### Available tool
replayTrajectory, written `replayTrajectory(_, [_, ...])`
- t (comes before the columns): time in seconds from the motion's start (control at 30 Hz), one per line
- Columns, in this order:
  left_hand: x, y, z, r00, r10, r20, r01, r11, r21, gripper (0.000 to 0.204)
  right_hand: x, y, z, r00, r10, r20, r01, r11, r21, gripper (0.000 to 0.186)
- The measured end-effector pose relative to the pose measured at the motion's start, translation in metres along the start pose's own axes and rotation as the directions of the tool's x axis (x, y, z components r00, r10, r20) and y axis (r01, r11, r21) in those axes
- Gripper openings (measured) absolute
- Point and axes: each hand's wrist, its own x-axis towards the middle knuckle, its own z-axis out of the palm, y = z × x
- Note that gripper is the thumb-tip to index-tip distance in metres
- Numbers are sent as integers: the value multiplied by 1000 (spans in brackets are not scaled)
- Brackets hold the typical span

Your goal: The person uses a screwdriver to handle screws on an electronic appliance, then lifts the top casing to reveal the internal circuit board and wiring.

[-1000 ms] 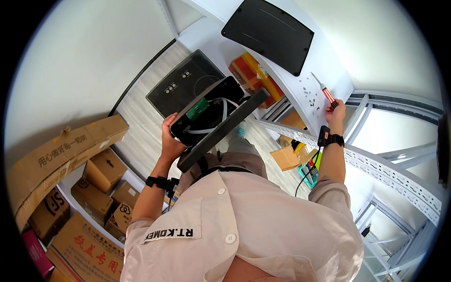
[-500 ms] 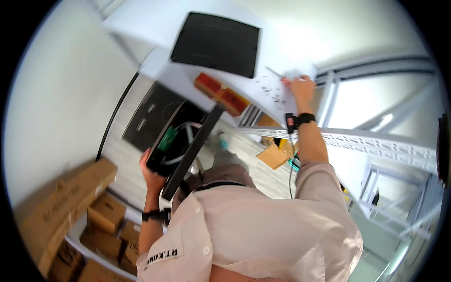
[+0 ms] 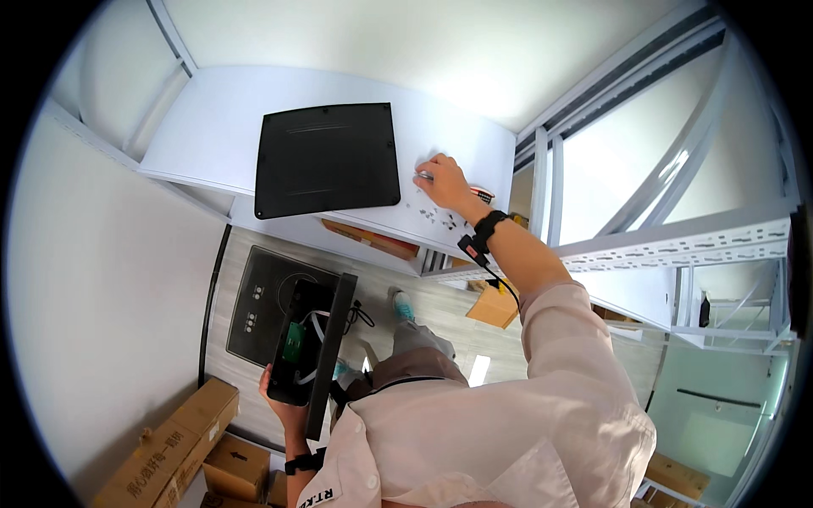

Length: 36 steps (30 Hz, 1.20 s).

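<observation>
My left hand (image 3: pixel 284 405) is closed around the lower end of an open black housing (image 3: pixel 320 368), which is tilted beside my legs. Inside it are a green circuit board (image 3: pixel 294 342) and pale ribbon cables (image 3: pixel 317 325). Over the white shelf, my right hand (image 3: pixel 440 182) pinches something small and greyish at its fingertips; its kind is unclear. A red-and-black piece, like a tool handle (image 3: pixel 481 195), shows beside that wrist; whether it joins what I pinch is hidden. Several small screws (image 3: pixel 432 217) lie scattered near the hand, and left of them rests a flat black panel (image 3: pixel 329 159).
The white shelf (image 3: pixel 203 110) runs along the wall, with an orange-brown box (image 3: pixel 369 237) underneath. A black cooktop-like panel (image 3: pixel 254 296) leans or lies beyond the housing. Cardboard boxes (image 3: pixel 174 440) are stacked at lower left. A perforated metal rail (image 3: pixel 677 244) crosses on the right.
My view has shifted and steadied. My right hand has moved left across the shelf toward the black panel, past the screws. The left hand still grips the housing.
</observation>
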Motion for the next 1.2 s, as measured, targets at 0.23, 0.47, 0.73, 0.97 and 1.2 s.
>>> replayTrajectory(0.23, [-8, 5, 5, 965, 201, -165, -192, 979, 73, 80, 3, -11, 7, 995, 19, -102, -22, 999, -28, 7])
replayTrajectory(0.47, [-10, -5, 7, 977, 162, -141, -148, 983, 105, 72, 3, -14, 3, 990, -53, -132, 58, 998, 30, 5])
replayTrajectory(0.73, [-8, 13, 4, 972, 187, -141, -154, 964, 217, 70, 3, -7, 2, 983, -118, -139, 121, 993, 14, 10])
replayTrajectory(0.97, [-10, 9, 5, 963, 190, -191, -156, 971, 181, 75, 3, -2, 7, 972, -193, -135, 184, 980, -81, 13])
replayTrajectory(1.2, [-7, 2, 5, 957, 238, -165, -192, 948, 253, 81, -5, 1, -26, 984, 148, -96, -172, 921, -348, 39])
